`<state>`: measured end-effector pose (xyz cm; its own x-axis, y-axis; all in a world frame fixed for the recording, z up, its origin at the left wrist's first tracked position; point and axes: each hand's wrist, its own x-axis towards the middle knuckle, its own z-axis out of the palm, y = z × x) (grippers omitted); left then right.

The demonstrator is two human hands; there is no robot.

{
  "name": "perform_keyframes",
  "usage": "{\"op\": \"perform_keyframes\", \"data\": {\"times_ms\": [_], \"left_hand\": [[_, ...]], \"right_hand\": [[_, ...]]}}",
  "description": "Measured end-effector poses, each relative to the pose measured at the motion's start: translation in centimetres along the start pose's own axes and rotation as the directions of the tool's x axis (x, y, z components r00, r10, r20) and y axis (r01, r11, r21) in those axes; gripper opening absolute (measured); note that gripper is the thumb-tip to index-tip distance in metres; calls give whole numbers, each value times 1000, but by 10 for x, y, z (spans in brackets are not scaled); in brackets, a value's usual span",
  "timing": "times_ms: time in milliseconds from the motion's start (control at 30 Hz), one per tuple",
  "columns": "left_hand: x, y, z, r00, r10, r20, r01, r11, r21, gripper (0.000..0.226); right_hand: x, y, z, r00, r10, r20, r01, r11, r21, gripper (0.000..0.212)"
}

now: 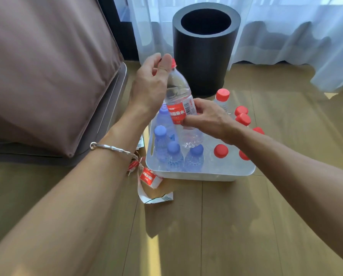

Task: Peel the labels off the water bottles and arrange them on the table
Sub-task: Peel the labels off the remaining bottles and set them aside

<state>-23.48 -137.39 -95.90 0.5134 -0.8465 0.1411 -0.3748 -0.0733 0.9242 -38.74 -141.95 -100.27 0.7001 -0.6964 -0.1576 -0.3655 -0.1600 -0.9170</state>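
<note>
While a clear bottle [178,90] with a red cap [173,63] is held tilted above a white tub [196,175], its neck is gripped by the left hand [150,84], the thumb laid up beside the cap. The bottle's middle is gripped by the right hand [210,118], whose fingers are curled round the lower edge of the red label [177,113], which is wrapped on the bottle. The bottle's base is held over the tub's inside, just above the blue-capped bottles [173,156] packed upright along the tub's left and near walls. Red-capped bottles [221,151] are stood at the tub's right and far sides; whether the farthest are within the rim cannot be told. Peeled labels [148,177] are seen crumpled on the wooden floor [206,226], touching the tub's near-left corner. A black bin [204,56] is set just beyond the tub, before a white curtain [286,36]. The edge of a brown cover [47,76] is hung close by the left forearm, where a bracelet [113,148] is worn. Open floor is left in front of the tub and to its right.
</note>
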Motion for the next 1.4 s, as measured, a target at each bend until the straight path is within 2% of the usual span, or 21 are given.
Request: {"op": "perform_keyframes", "data": {"times_ms": [67, 133, 200, 333, 467, 567, 700, 1000, 1167, 1400], "left_hand": [[-2, -5, 1, 994, -47, 96, 54, 996, -70, 54], [-10, -10, 3, 962, -144, 230, 171, 980, -104, 42], [-19, -15, 6, 918, -210, 337, 261, 959, -113, 35], [-26, -16, 3, 895, -235, 379, 314, 936, -161, 32], [-25, -21, -1, 900, -216, 378, 292, 944, -156, 28], [-26, -22, 1, 919, -195, 343, 254, 957, -138, 28], [-26, -22, 2, 957, -177, 228, 211, 969, -131, 31], [-34, -19, -5, 932, -132, 338, 161, 985, -59, 58], [-31, -19, -5, 932, -96, 348, 96, 995, 19, 63], [-35, -24, -2, 941, 10, 339, -56, 991, 125, 70]], "right_hand": [[-1, -2, -1, 1000, 0, -2, 0, 992, 125, 19], [1, -5, -2, 999, 22, -39, -12, 971, 238, 24], [2, -7, -3, 998, 19, -66, 0, 962, 273, 24], [1, -5, -1, 999, 47, -26, -38, 960, 279, 36], [1, -4, -7, 993, 114, -26, -103, 960, 262, 50], [3, -5, -9, 994, 102, -47, -87, 966, 243, 48], [6, -4, -7, 993, 89, -80, -70, 975, 210, 46], [1, -9, -3, 991, 28, -130, -14, 994, 111, 29], [2, -18, 1, 984, 30, -176, -19, 998, 67, 29], [2, -25, 6, 982, 33, -185, -46, 997, -66, 15]]}}
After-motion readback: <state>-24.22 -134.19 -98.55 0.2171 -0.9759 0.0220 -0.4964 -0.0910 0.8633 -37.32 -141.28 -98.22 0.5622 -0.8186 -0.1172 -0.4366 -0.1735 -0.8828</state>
